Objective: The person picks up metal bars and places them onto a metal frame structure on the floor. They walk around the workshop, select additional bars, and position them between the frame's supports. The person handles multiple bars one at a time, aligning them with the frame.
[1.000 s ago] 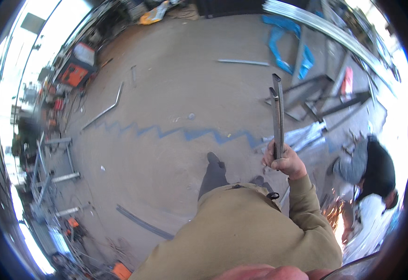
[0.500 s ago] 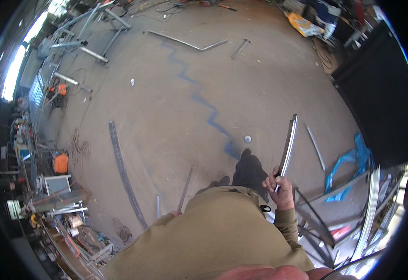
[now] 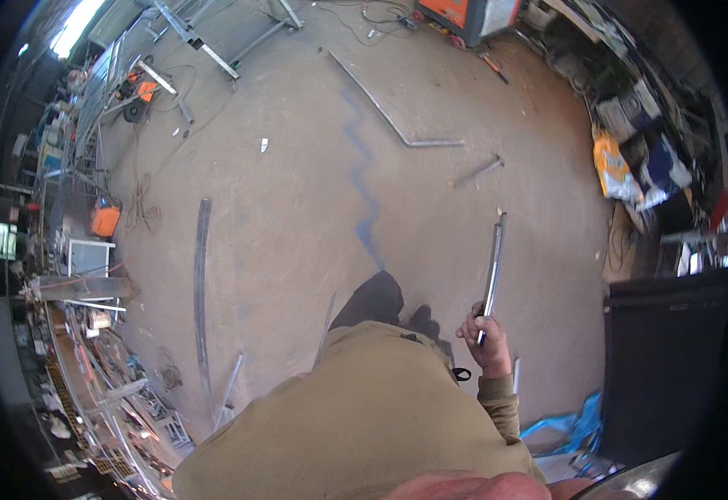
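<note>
Since approx. half a sec ago, the view has been swung round anticlockwise; blue sheet [image 3: 582, 427] and black panel [image 3: 668, 367] are now shown lower at right, w/ an orange machine [image 3: 456, 15] brought in at the top edge; the bars [image 3: 493, 268] are carried along in the r. hand [image 3: 486, 340].

Bars are held clear of the floor [image 3: 264, 242], to the right of the jacket [image 3: 381, 408], far ends pointed up and away from the body; fingers of the r. hand are curled closed round them near the lower end, w/ only a short stub left showing below; l. hand isn't seen, so its fingers can't be told.

By their look, bars are taken to be metal: stiff, not fragile, prob. light enough for one hand; smooth faces may be slippery, and what look like two lengths side by side could be slid against each other; w/ the grip so low, the far end is likely felt as top-heavy; hold is best taken nearer the middle, w/ all lengths wrapped together; cut ends are best avoided, as edges may be sharp.

Beyond the bars, a bent rod [image 3: 381, 108] and a short rod [image 3: 481, 172] are left lying on the floor.
</note>
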A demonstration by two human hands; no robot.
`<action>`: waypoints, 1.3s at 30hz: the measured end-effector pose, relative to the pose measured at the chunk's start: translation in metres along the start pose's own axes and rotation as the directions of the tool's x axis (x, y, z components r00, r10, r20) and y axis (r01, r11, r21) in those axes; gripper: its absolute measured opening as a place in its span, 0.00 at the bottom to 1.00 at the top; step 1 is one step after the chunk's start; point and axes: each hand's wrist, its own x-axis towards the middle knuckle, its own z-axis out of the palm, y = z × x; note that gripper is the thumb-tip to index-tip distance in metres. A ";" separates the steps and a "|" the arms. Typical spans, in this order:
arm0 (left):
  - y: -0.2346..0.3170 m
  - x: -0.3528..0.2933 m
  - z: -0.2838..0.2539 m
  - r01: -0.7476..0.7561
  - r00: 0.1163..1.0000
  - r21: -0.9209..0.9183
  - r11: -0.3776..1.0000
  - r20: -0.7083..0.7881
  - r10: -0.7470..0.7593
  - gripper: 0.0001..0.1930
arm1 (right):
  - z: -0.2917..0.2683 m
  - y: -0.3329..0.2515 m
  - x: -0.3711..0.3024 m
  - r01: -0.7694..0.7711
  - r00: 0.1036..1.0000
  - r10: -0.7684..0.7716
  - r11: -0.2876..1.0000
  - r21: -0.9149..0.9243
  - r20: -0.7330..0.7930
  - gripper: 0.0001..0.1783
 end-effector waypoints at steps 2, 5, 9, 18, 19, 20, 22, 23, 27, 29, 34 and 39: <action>0.053 0.019 -0.015 -0.017 1.000 -0.048 0.999 0.003 0.017 0.09 | 0.004 -0.037 0.058 0.006 1.000 -0.006 1.000 0.006 0.023 0.16; 0.135 0.059 -0.059 -0.051 0.999 -0.117 0.992 -0.002 0.051 0.09 | 0.013 -0.089 0.156 -0.010 1.000 0.010 0.999 0.038 -0.009 0.13; 0.234 0.101 -0.139 -0.080 0.997 -0.198 0.977 -0.017 0.078 0.09 | 0.049 -0.148 0.286 -0.004 0.998 0.003 1.000 -0.014 -0.069 0.08; 0.394 0.149 -0.321 0.187 0.975 -0.632 0.752 0.029 -0.219 0.09 | 0.191 -0.249 0.549 -0.192 0.981 0.188 0.973 -0.128 -0.042 0.09; 0.402 0.157 -0.340 0.061 0.996 -0.580 0.813 -0.022 -0.091 0.09 | 0.206 -0.251 0.580 -0.195 0.981 0.190 0.967 -0.166 -0.047 0.10; 0.413 0.166 -0.365 -0.040 0.998 -0.491 0.870 -0.058 0.013 0.09 | 0.221 -0.255 0.616 -0.216 0.976 0.216 0.962 -0.168 -0.021 0.09; 0.436 0.178 -0.415 -0.133 0.990 -0.413 0.901 -0.097 0.102 0.10 | 0.253 -0.264 0.692 -0.254 0.965 0.262 0.952 -0.169 0.028 0.08; 0.448 0.182 -0.441 -0.107 0.992 -0.448 0.888 -0.101 0.069 0.10 | 0.270 -0.267 0.726 -0.252 0.966 0.259 0.942 -0.223 0.000 0.08; 0.500 0.187 -0.546 -0.044 0.991 -0.585 0.810 -0.130 -0.041 0.13 | 0.360 -0.286 0.870 -0.309 0.940 0.337 0.910 -0.278 0.058 0.09; 0.525 0.184 -0.591 -0.029 0.985 -0.660 0.751 -0.146 -0.091 0.15 | 0.412 -0.297 0.930 -0.336 0.925 0.369 0.906 -0.257 0.091 0.10; 0.597 0.185 -0.705 -0.060 0.903 -0.784 0.618 -0.307 -0.301 0.20 | 0.537 -0.317 1.079 -0.359 0.885 0.425 0.883 -0.303 0.188 0.10; 0.678 0.188 -0.885 -0.085 0.838 -0.856 0.510 -0.338 -0.428 0.29 | 0.660 -0.313 1.240 -0.246 0.932 0.346 0.825 -0.508 0.110 0.10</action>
